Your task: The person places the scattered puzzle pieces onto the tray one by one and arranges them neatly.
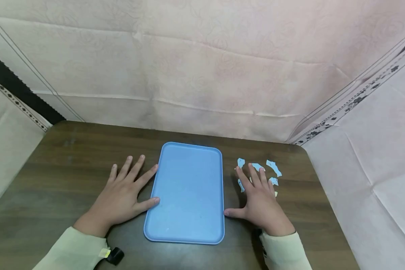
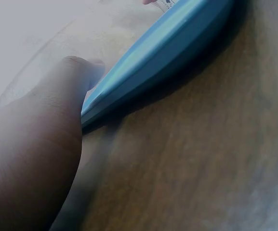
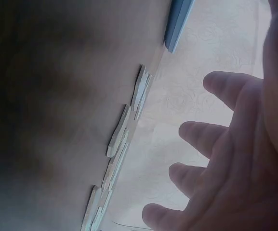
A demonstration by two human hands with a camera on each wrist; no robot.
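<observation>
A light blue rectangular tray lies flat on the wooden table, between both hands. My left hand is spread at its left side, with the thumb and index fingertip at the rim; the left wrist view shows the thumb by the tray's edge. On the other side, my right hand is spread with its thumb tip near the tray's right rim. Its fingers extend above several small, flat, irregular light blue pieces, partly hiding some. The right wrist view shows these pieces on the table below the straight fingers.
The brown wooden table has rounded far corners. Pale patterned cloth hangs behind it and along both sides. A small black device sits at the left cuff.
</observation>
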